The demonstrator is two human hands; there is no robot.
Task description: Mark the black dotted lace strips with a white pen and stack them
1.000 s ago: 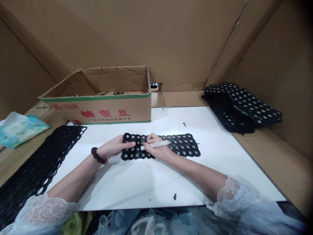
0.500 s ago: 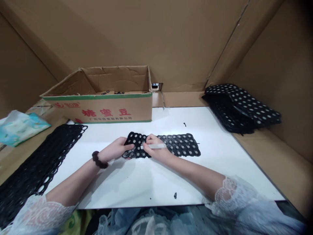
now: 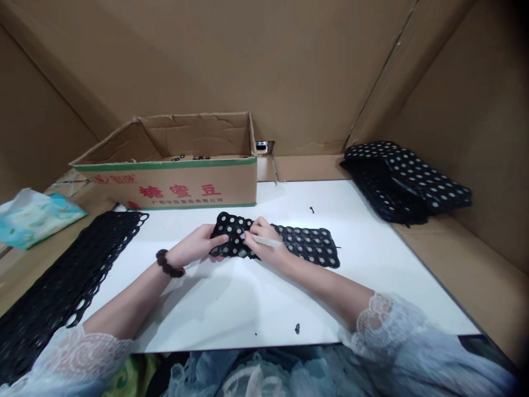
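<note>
A black rubbery sheet with rows of pale round discs lies on the white tabletop, its left end raised in my fingers. My left hand grips that left end, thumb on top and fingers underneath. In my right hand is a white pen-like tool, pinched between thumb and fingers. The tool's tip points left at the discs near the sheet's middle. My right hand hides part of the sheet, and whether the tip touches a disc I cannot tell.
Behind stands an open cardboard box with small black rings inside. At left lies a black perforated sheet beside a tissue pack. Dotted black sheets are piled at right. Black scraps dot the white table; cardboard walls surround it.
The sheet's left end has moved up and slightly right with my left hand. My right hand has shifted slightly up and right, the tool now tilting more downward to the right.
</note>
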